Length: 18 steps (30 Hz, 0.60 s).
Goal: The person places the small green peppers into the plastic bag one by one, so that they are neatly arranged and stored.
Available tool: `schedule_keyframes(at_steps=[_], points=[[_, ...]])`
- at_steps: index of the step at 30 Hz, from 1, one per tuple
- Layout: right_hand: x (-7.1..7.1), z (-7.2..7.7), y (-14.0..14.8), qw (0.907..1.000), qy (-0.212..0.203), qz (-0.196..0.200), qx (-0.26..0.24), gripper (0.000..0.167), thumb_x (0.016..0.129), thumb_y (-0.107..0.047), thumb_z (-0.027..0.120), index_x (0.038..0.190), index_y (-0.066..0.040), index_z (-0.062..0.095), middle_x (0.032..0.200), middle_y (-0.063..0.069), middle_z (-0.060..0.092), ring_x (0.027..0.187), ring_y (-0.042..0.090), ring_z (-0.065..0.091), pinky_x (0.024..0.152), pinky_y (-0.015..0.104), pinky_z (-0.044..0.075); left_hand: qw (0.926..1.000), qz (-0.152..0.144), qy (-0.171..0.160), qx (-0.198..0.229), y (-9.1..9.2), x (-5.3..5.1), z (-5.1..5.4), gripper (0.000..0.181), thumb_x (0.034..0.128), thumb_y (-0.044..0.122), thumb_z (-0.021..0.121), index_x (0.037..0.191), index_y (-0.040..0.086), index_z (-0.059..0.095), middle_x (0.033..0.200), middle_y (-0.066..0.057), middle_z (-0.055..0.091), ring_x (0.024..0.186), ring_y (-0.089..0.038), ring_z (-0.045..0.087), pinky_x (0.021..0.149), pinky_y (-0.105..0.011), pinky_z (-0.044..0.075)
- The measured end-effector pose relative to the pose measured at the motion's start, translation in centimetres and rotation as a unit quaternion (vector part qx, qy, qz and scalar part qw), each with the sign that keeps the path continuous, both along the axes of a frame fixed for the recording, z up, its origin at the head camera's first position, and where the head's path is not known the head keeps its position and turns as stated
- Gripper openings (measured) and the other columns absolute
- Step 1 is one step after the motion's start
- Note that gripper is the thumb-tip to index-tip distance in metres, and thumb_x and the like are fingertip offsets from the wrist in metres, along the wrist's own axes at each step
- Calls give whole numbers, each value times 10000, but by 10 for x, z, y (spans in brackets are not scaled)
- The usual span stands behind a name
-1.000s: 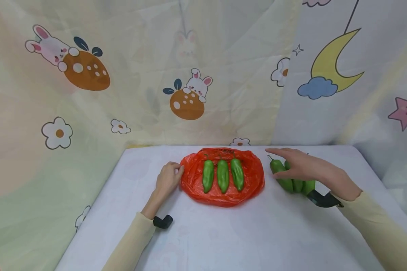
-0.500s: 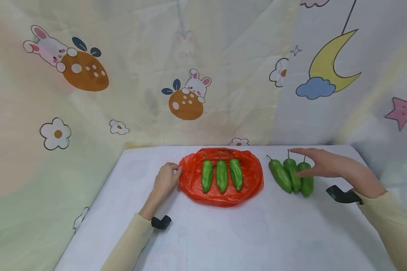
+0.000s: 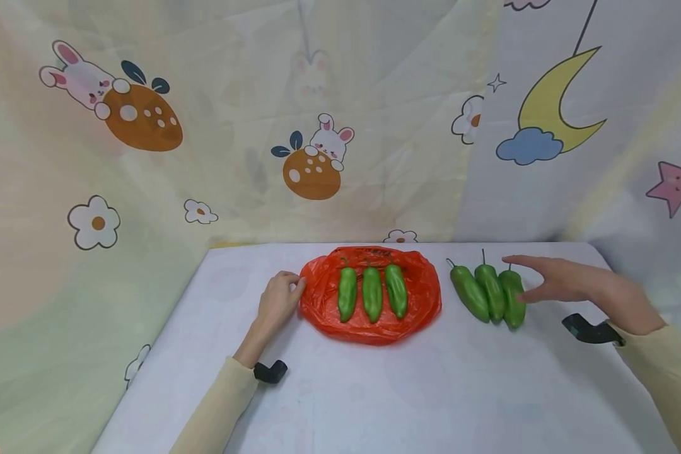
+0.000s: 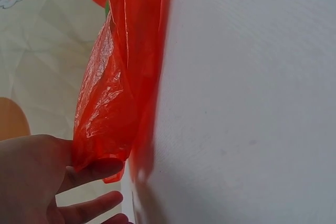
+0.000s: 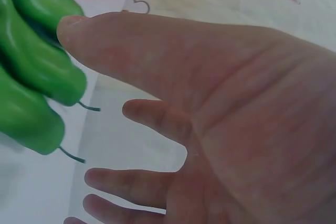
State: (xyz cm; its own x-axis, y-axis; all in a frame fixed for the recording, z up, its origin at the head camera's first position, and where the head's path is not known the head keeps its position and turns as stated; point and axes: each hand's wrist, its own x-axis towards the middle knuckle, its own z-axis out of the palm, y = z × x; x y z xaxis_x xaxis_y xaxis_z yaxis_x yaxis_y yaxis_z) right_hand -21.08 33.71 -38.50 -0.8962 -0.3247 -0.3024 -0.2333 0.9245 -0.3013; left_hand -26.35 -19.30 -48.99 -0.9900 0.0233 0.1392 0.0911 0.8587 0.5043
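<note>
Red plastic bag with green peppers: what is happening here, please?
The person's left hand pinches the left edge of an open, crinkled red plastic bag. Three long, glossy green peppers lie inside it. The right hand, held open, is nearest the rightmost of three more long green peppers on the white table. Whether it touches them is unclear.

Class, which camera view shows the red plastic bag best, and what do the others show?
The head view: it shows the red plastic bag spread out, almost its whole outline around three green peppers. The left wrist view shows one side close up, pinched by the left hand; the right wrist view, only a fragment at its top edge.
</note>
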Motion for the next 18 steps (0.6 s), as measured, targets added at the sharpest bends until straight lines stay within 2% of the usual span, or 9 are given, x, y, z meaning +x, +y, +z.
schedule_keyframes(at_steps=[6,12,18], points=[[-1,-10,2,9998,-198,-16,-42,873,830,-438,773,1493,-15,394,1488,381,378,1292,581,435,915,688,467,10000,11,57,19,0,0,0,334,997,338,557,1011,84,774,1186,-131,681,1161,-321,625,947,-510,543],[-1,-19,2,9990,-431,-74,-137,856,826,-398,783,1464,38,413,1457,392,406,1288,585,422,924,703,453,10000,17,57,35,0,0,0,335,995,339,561,1009,80,772,1185,-136,680,1160,-324,628,947,-511,544],[-1,-26,2,9987,-485,-74,-130,848,825,-381,788,1455,47,415,1443,404,411,1285,604,420,936,701,444,10000,-15,79,13,0,1,3,321,992,326,565,990,81,772,1187,-142,680,1157,-334,627,951,-521,538]])
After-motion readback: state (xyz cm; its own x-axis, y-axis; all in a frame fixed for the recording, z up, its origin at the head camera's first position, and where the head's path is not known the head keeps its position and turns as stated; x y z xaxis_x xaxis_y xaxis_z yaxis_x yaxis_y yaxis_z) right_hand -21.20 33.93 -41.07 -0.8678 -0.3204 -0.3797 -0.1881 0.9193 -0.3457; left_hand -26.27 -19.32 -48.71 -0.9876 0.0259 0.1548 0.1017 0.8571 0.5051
